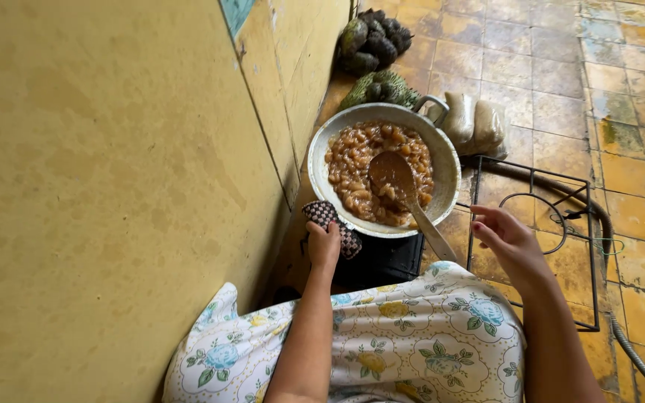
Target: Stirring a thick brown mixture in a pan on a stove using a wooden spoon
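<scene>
worn, stained yellow floor tiles (628, 179) and a scuffed yellow wall (113, 186) enclosed the work area, which was located at floor level. a round, shallow metal pan (442, 149) with a loop handle at its far rim was seated on a low black burner (390, 257), close to the wall. the pan was filled with glossy brown lumps in thick syrup (352, 164). a wooden spoon (397, 183) was rested in the mixture, with its shaft projecting over the near rim.

the left hand (324, 246) was closed on a checked cloth pad (337, 224) pressed against the near-left rim of the pan. the right hand (505, 239) was held open and empty, just beside the spoon shaft but apart from it. a floral-print garment (382, 336) was draped over the knees directly below the burner.

several hazards were judged possible. the pan was wider than its support, so uneven pull at the rim could have tipped it and spilled hot syrup onto the garment. the unheld spoon could have slid out. the thin pad could have passed heat to the fingers.

a bare wire stove grate (539, 224) lay to the right, with a hose (636, 358) running past it. rough, scaly green-brown fruits (375, 45) and soft filled plastic bags (475, 123) were placed beyond the pan.
</scene>
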